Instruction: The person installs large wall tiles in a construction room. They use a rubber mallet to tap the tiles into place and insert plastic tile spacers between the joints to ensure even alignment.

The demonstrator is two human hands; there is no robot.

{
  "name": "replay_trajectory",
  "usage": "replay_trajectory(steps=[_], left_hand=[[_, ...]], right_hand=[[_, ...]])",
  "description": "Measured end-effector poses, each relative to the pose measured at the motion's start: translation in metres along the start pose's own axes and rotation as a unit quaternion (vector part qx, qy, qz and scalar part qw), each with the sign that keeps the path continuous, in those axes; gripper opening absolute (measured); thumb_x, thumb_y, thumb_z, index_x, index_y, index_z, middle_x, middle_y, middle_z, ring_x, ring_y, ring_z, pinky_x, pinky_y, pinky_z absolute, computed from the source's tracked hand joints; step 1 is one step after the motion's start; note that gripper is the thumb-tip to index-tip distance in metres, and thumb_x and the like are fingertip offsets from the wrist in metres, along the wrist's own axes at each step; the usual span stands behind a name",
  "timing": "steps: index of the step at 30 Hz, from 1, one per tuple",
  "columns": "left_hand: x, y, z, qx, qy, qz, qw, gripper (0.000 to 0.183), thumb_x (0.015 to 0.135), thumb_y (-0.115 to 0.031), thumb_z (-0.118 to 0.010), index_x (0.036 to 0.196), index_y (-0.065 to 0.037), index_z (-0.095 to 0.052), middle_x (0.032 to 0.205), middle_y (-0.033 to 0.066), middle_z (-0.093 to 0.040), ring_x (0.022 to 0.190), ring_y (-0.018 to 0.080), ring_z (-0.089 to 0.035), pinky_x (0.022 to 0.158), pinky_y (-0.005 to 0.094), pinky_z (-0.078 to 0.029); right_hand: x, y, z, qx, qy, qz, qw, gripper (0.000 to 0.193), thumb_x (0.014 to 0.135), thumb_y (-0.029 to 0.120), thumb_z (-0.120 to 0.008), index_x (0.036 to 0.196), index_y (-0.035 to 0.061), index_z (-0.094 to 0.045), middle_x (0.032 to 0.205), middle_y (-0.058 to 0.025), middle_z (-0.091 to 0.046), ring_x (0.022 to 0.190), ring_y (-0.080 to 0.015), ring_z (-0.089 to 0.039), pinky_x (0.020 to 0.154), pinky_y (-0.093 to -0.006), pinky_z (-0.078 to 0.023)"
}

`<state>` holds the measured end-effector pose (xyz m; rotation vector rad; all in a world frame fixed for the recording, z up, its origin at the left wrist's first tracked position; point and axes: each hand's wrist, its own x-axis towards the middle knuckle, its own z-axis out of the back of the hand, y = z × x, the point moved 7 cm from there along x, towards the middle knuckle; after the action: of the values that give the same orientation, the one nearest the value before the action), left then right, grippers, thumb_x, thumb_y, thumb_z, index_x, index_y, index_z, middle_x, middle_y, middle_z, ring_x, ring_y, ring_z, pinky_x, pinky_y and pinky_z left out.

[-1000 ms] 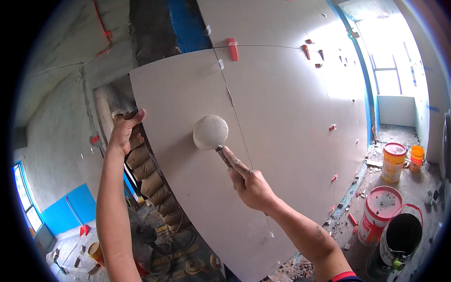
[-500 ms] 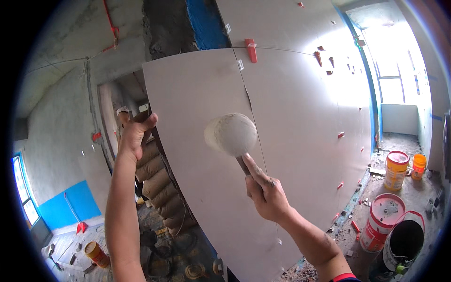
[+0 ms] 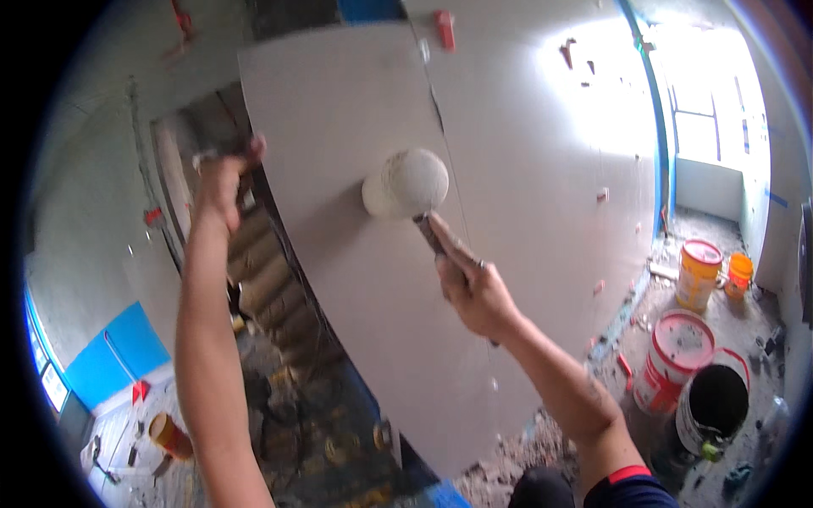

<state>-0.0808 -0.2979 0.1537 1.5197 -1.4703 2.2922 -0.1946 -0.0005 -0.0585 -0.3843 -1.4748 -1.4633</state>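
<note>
My right hand [image 3: 476, 292] is closed round the handle of a mallet with a round, off-white head [image 3: 415, 180]. The mallet head is in front of a large pale grey wall tile [image 3: 339, 102], left of the seam with the neighbouring tile [image 3: 525, 161]. Whether it touches the surface I cannot tell. My left hand [image 3: 223, 182] is raised by the tile's left edge. It is blurred, with the thumb stretched away from the fingers and nothing visible in it.
Red tile-levelling wedges [image 3: 445, 30] line the seams. Stacked brown sacks [image 3: 258, 275] stand behind the tile's left edge. At right are a yellow bucket [image 3: 699, 279], a red-and-white bucket [image 3: 650, 385] and a dark open bucket [image 3: 683, 423]. Rubble [image 3: 517, 457] lies along the wall's foot.
The view has tilted down, so the wall, buckets and both hands sit higher in the picture. The right hand keeps its hold on the mallet; the left hand stays beside the tile's edge.
</note>
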Motion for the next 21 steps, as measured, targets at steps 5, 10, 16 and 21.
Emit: replay_trajectory(steps=[5, 10, 16, 21], left_hand=[[-0.009, -0.02, 0.0, 0.136, -0.039, -0.037, 0.989, 0.058, 0.086, -0.056, -0.065, 0.122, -0.01, -0.063, 0.113, 0.0054, -0.063, 0.107, 0.0168, -0.056, 0.095, 0.0368, -0.042], [-0.094, 0.003, -0.008, -0.066, -0.111, -0.118, 0.985, 0.073, 0.093, -0.051, -0.056, 0.145, -0.003, -0.039, 0.146, 0.0197, -0.042, 0.136, 0.0302, -0.041, 0.113, 0.0451, -0.031], [-0.287, 0.174, -0.047, 0.106, -0.16, -0.271, 0.943, 0.072, 0.093, -0.04, -0.061, 0.139, 0.007, -0.032, 0.135, 0.0245, -0.039, 0.127, 0.0295, -0.043, 0.107, 0.0448, -0.036], [-0.355, 0.24, -0.089, 0.176, -0.167, -0.116, 0.963, 0.084, 0.087, -0.052, -0.067, 0.137, 0.004, -0.031, 0.13, 0.0199, -0.043, 0.125, 0.0326, -0.046, 0.11, 0.0461, -0.037]], right_hand=[[-0.075, -0.044, -0.001, -0.014, 0.03, -0.055, 0.998, 0.051, 0.104, 0.021, -0.046, 0.153, 0.0221, -0.032, 0.104, -0.0135, -0.066, 0.066, -0.0142, -0.049, 0.072, -0.0299, -0.05], [-0.141, -0.101, -0.016, -0.027, 0.088, -0.188, 0.978, 0.043, 0.103, 0.034, -0.046, 0.137, 0.0074, -0.053, 0.068, 0.0016, -0.046, 0.062, -0.0084, -0.045, 0.058, -0.0272, -0.043], [-0.202, -0.158, -0.009, -0.098, 0.165, -0.311, 0.931, 0.063, 0.094, 0.062, -0.051, 0.083, 0.0021, -0.067, 0.06, -0.0042, -0.049, 0.059, -0.0149, -0.048, 0.057, -0.0352, -0.043], [-0.258, -0.215, 0.007, -0.225, 0.26, -0.307, 0.888, 0.069, 0.088, 0.069, -0.054, 0.076, 0.0028, -0.066, 0.054, -0.0022, -0.052, 0.052, -0.0166, -0.052, 0.05, -0.0366, -0.043]])
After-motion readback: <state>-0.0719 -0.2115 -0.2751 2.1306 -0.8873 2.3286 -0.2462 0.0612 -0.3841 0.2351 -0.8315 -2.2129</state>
